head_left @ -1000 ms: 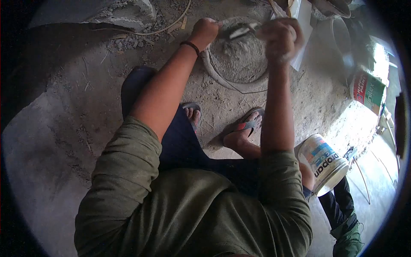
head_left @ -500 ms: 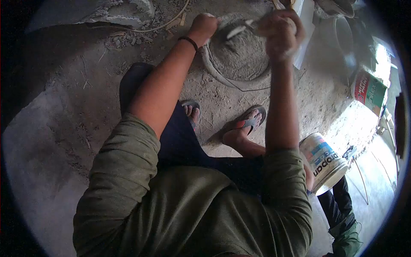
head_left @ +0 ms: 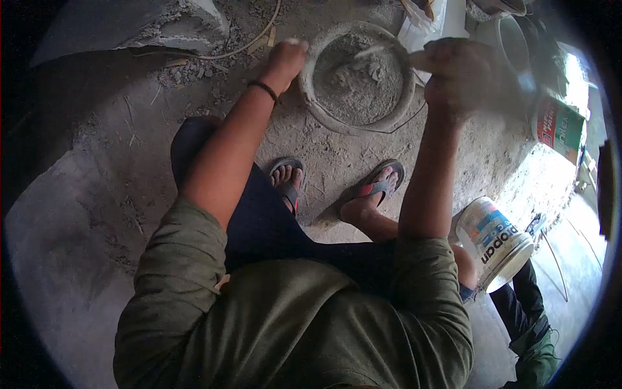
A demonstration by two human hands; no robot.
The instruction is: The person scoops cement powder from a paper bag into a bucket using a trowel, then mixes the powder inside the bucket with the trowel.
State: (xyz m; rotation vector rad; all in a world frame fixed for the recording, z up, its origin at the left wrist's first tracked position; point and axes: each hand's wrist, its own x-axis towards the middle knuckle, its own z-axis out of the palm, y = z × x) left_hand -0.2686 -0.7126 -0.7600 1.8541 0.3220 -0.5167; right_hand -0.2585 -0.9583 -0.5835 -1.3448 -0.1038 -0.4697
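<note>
A round bucket (head_left: pixel 329 121) of wet grey mortar (head_left: pixel 356 87) stands on the ground in front of my feet. At its left edge is my left hand (head_left: pixel 286 59), closed, with the fingertips at the rim. My right hand (head_left: pixel 457 74), blurred by motion, is closed at the right of the bucket, round the handle of a trowel. The pale, smeared metal of the trowel (head_left: pixel 369 52) shows over the mortar; its blade is not clearly visible. A thin wire handle hangs at the bucket's near right side.
To the right lie a white labelled pail (head_left: pixel 495 243) and a green and red paint container (head_left: pixel 560 129). A clear plastic bag (head_left: pixel 424 19) and another bucket (head_left: pixel 515 48) are behind my right hand. A concrete block (head_left: pixel 184 29) and rubble lie back left. Another person's leg (head_left: pixel 528 292) shows lower right.
My left hand has moved left and slightly down. My right hand has swung right and down, away from the bucket's middle. More of the bucket's rim shows.
</note>
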